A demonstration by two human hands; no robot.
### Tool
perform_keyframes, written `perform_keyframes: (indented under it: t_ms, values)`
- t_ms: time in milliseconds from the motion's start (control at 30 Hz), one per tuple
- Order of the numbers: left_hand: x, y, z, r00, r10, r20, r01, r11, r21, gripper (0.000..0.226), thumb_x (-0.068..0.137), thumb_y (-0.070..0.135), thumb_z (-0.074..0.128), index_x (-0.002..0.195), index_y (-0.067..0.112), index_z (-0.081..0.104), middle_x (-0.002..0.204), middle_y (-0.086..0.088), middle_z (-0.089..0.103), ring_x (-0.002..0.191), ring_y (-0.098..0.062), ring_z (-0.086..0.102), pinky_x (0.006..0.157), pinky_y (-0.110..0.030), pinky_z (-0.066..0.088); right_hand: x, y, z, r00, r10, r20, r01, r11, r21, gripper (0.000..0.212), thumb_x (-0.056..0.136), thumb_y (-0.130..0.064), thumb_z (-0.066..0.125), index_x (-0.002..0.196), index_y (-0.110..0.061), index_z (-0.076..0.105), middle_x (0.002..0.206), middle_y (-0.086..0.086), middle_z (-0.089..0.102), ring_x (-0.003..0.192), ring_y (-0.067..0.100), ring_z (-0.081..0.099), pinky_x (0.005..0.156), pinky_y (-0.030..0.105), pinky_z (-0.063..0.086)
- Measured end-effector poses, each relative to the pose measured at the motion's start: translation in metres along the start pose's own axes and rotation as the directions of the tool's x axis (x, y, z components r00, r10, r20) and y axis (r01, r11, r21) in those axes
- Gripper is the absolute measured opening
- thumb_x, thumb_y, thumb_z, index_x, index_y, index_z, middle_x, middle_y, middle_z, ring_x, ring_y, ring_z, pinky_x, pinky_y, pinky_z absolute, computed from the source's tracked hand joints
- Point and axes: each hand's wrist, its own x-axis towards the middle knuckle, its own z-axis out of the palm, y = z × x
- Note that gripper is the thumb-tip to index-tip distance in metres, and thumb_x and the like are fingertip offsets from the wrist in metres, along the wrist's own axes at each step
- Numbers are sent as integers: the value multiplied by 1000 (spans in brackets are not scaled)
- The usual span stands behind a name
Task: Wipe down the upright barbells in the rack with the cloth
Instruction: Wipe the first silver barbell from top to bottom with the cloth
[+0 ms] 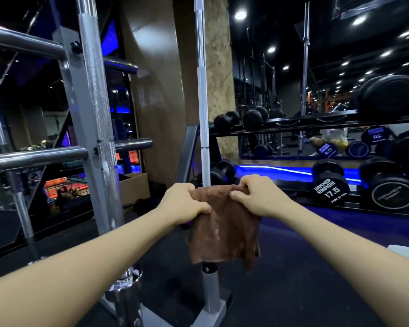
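Note:
A brown cloth [223,230] hangs in front of a thin upright barbell [203,102] that stands in a grey socket [210,289] of the rack. My left hand [185,204] grips the cloth's upper left edge. My right hand [257,194] grips its upper right edge. The cloth's top meets the bar and hides the stretch behind it. A thicker knurled barbell [97,102] stands upright to the left, its chrome collar [125,279] near the floor.
The grey rack frame [76,128] carries horizontal chrome pegs [43,156] on the left. A dumbbell rack [335,185] with black dumbbells runs along the right before a mirror. Dark rubber floor lies below. A wooden pillar [220,74] stands behind the thin bar.

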Motion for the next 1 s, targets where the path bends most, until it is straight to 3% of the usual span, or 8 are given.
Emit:
perform_keyframes:
  t_ms: [67,133,267,367,533,633,867,1000]
  values:
    - [-3,7,5,990,-78,118,117,923,-368,28,72,17,80,93,4,66,86,-12,71,78,-22,66,74,-33,55,5,-11,0,993,120,2,-118,972,206,32,90,-28,58,66,-14,42,70,4,47,72,23,48,60,29,32]
    - [-6,17,4,968,0,251,147,810,-568,41,74,15,79,111,4,66,104,-14,71,93,-23,68,86,-37,53,11,-19,-4,973,218,82,-223,777,589,33,89,-17,60,61,-13,43,60,7,42,52,17,41,48,25,31]
    - [-5,32,-13,928,328,178,-165,788,-593,60,62,7,82,118,5,62,110,-17,69,102,-23,66,94,-36,51,16,-35,-28,966,163,200,-239,265,934,17,93,-15,57,79,-8,62,69,7,60,56,14,56,50,22,49]
    - [-2,40,-29,970,226,-89,-242,866,-438,61,50,20,90,101,9,58,103,-12,68,89,-15,64,87,-36,54,20,-49,-48,972,2,235,-235,61,970,21,97,-11,47,85,-2,63,75,9,64,58,15,62,56,20,55]
    - [4,51,-86,861,242,-448,-367,904,-219,56,52,40,76,94,6,63,93,-10,70,89,-24,66,88,-46,51,36,-74,-66,969,-124,214,-188,195,963,26,97,-24,46,97,-9,66,90,7,70,76,12,66,67,21,53]
    - [4,60,-141,698,348,-625,-468,883,-30,54,54,40,71,88,-1,60,90,-21,67,78,-24,61,78,-42,49,53,-102,-63,985,-98,142,-109,279,954,20,96,-26,51,93,-15,67,85,1,70,69,7,60,65,20,46]
    - [32,85,-254,319,499,-806,-455,827,331,28,67,31,80,85,24,60,88,5,65,85,-15,63,78,-30,51,85,-187,-46,978,-208,4,82,402,912,13,95,-17,57,83,-15,61,84,8,61,65,13,50,56,19,39]
    - [62,85,-268,373,525,-765,-461,820,338,32,64,18,71,94,27,66,100,7,67,98,-20,62,86,-38,51,103,-211,-50,972,-219,-86,183,474,861,15,95,-12,55,81,-14,60,81,7,58,58,9,45,56,18,37]
